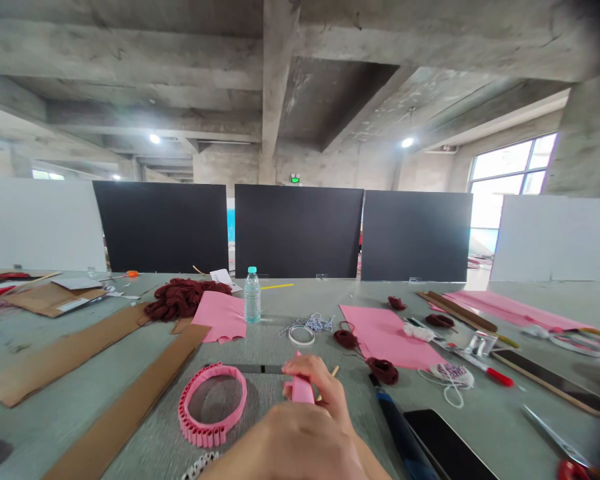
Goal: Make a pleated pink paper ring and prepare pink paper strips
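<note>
Near the bottom centre, my left hand (285, 443) is in front, large and blurred, its fingers hidden. Beyond it, my right hand (325, 383) has bent fingers closed round a folded pink strip (303, 390). A thin wooden stick (335, 371) shows beside those fingers. Left of the hands lies a pink ring (213, 425) with rows of small loops along its side. A dark grey strip (250, 368) lies flat on the table between the ring and my right hand.
Brown cardboard strips (130, 407) lie at left, with dark red yarn (180, 297) and a water bottle (253, 297) behind. At right are pink sheets (390, 337), a black phone (445, 443), a blue-handled tool (397, 423) and scissors (555, 437).
</note>
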`<action>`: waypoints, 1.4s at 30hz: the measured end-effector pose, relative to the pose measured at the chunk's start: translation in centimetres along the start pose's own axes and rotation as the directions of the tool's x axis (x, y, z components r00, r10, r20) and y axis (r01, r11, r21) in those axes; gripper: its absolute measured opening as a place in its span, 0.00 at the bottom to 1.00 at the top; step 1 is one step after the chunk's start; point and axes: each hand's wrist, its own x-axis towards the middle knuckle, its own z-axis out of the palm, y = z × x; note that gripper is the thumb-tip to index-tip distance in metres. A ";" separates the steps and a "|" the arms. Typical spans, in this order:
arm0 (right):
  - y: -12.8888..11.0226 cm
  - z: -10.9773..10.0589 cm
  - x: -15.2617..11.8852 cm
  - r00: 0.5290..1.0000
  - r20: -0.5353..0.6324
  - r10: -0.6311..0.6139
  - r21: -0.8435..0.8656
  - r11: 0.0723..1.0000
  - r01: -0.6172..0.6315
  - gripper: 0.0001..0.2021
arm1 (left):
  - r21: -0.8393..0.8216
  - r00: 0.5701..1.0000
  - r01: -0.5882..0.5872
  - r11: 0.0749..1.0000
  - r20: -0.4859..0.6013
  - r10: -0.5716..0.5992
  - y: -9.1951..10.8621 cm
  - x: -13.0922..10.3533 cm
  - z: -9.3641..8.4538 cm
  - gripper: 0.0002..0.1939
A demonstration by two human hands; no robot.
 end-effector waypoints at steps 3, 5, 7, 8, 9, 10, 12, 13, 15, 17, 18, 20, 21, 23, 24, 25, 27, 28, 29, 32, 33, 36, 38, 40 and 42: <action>-0.1 0.2 -0.2 1.000 0.028 0.008 0.023 1.000 -0.009 0.06 | -0.081 0.996 0.093 0.992 0.003 -0.093 -0.4 0.3 -1.1 0.17; 0.2 0.4 -0.4 0.999 0.035 0.018 0.025 1.000 -0.019 0.08 | -0.239 1.000 -0.005 0.971 0.027 0.012 -0.6 0.4 -1.6 0.24; 0.5 0.7 -0.6 0.999 0.041 0.021 0.005 1.000 -0.022 0.08 | -0.267 0.985 0.090 0.960 -0.120 -0.125 -0.6 0.4 -1.8 0.21; 0.7 0.8 -0.7 0.999 0.044 0.020 -0.007 1.000 -0.020 0.09 | -0.269 0.974 0.109 0.957 -0.163 -0.157 -0.6 0.3 -1.9 0.20; 0.9 0.8 -0.8 0.999 0.049 0.018 -0.018 1.000 -0.017 0.09 | -0.268 0.962 0.132 0.954 -0.196 -0.188 -0.5 0.2 -1.8 0.19; 1.1 0.9 -0.9 0.998 0.056 0.014 -0.027 1.000 -0.013 0.10 | -0.272 0.960 0.127 0.954 -0.209 -0.188 -0.5 0.0 -1.8 0.19; 1.4 1.0 -1.0 0.998 0.069 0.000 -0.037 0.999 0.002 0.11 | -0.288 0.965 0.087 0.954 -0.215 -0.153 -0.4 -0.2 -1.8 0.19; 1.6 1.0 -1.0 0.997 0.076 -0.007 -0.038 0.999 0.010 0.11 | -0.291 0.965 0.074 0.954 -0.219 -0.141 -0.3 -0.2 -1.7 0.19; 1.9 1.1 -1.1 0.996 0.090 -0.012 -0.042 0.999 0.016 0.12 | -0.275 0.963 0.071 0.959 -0.233 -0.138 -0.4 -0.3 -1.7 0.17; 2.1 1.1 -1.2 0.995 0.100 -0.007 -0.042 0.999 0.011 0.13 | -0.235 0.959 0.082 0.969 -0.245 -0.140 -0.5 -0.2 -1.6 0.18; 2.1 1.1 -1.2 0.995 0.102 0.000 -0.041 0.999 0.004 0.13 | -0.208 0.958 0.088 0.974 -0.251 -0.140 -0.6 -0.2 -1.5 0.19; 2.1 1.3 -1.3 0.995 0.096 0.014 -0.043 0.999 -0.010 0.14 | -0.159 0.952 0.096 0.983 -0.275 -0.137 -0.9 -0.1 -1.3 0.22; 2.0 1.4 -1.3 0.995 0.092 0.027 -0.046 0.999 -0.022 0.14 | -0.145 0.947 0.100 0.984 -0.291 -0.139 -1.0 -0.1 -1.1 0.23; 1.8 1.5 -1.1 0.994 0.089 0.065 -0.052 0.997 -0.061 0.15 | -0.141 0.934 0.114 0.983 -0.321 -0.155 -1.3 -0.1 -0.9 0.23; 1.6 1.4 -1.0 0.991 0.098 0.087 -0.050 0.995 -0.083 0.15 | -0.152 0.929 0.117 0.981 -0.332 -0.162 -1.4 -0.1 -0.8 0.22; 1.3 1.2 -0.8 0.987 0.122 0.107 -0.040 0.994 -0.103 0.16 | -0.177 0.925 0.114 0.978 -0.340 -0.169 -1.6 0.0 -0.9 0.22; 0.5 0.4 -0.3 0.955 0.263 0.138 0.025 0.988 -0.149 0.16 | -0.289 0.915 0.073 0.955 -0.362 -0.180 -2.1 0.3 -1.1 0.21; -0.1 -0.2 -0.1 0.918 0.371 0.141 0.084 0.979 -0.184 0.17 | -0.376 0.905 0.035 0.926 -0.380 -0.189 -2.3 0.5 -1.3 0.20; -0.8 -1.0 0.0 0.859 0.495 0.134 0.155 0.959 -0.238 0.17 | -0.471 0.893 -0.006 0.882 -0.399 -0.207 -2.5 0.7 -1.5 0.20; -2.7 -3.0 -0.3 0.701 0.699 0.142 0.273 0.853 -0.446 0.25 | -0.669 0.843 -0.064 0.740 -0.434 -0.319 -3.4 1.1 -2.3 0.19; -3.3 -3.4 -0.5 0.676 0.709 0.201 0.245 0.829 -0.503 0.26 | -0.697 0.822 -0.050 0.716 -0.436 -0.367 -3.7 1.0 -2.5 0.19; -4.1 -3.3 -1.2 0.639 0.664 0.389 0.123 0.786 -0.606 0.24 | -0.739 0.754 0.021 0.673 -0.431 -0.496 -4.9 0.2 -2.8 0.16; -3.9 -2.2 -1.2 0.646 0.636 0.421 0.131 0.766 -0.629 0.25 | -0.780 0.716 0.056 0.623 -0.403 -0.569 -6.0 -0.4 -2.7 0.14; -3.3 -0.8 -0.6 0.670 0.608 0.426 0.174 0.752 -0.636 0.26 | -0.841 0.687 0.092 0.533 -0.334 -0.645 -7.3 -0.9 -2.7 0.13; -2.3 0.6 0.0 0.705 0.566 0.427 0.200 0.758 -0.621 0.26 | -0.896 0.663 0.110 0.431 -0.257 -0.703 -8.7 -1.3 -2.8 0.12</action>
